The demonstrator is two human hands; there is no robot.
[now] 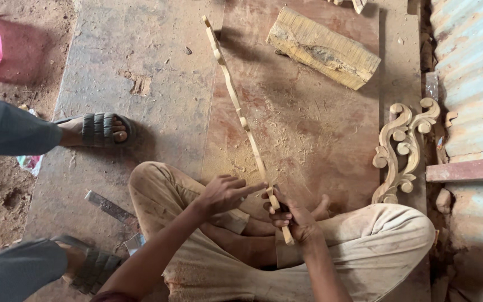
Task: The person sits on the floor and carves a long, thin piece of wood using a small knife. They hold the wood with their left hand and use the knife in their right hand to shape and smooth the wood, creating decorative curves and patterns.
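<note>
From the head camera, the person sat cross-legged on a dusty board floor (141,67) and held a long carved wooden strip (236,100) up in front of them. The strip was pale, unfinished wood, thin and narrow, with a wavy, scalloped outline along its edges; it ran from the lap upward and to the left, its far tip reaching near the top of the view. The right hand (294,215) was clamped around the strip's lower end, fingers wrapped tight, with a short stub of wood sticking out below the fist. The left hand (225,193) lay just beside it, fingers loosely curled and the forefinger stretched out to touch the strip just above the right hand; it gripped nothing.

A scattering of sawdust (275,145) lay on the boards beneath the strip. A rough wooden block (322,47) rested farther off, and a carved scrollwork piece (401,148) lay to the right, near a corrugated metal sheet (470,72). At the left stood another person's sandalled foot (99,130), with a flat metal ruler (110,207) lying beside the sitter's knee.
</note>
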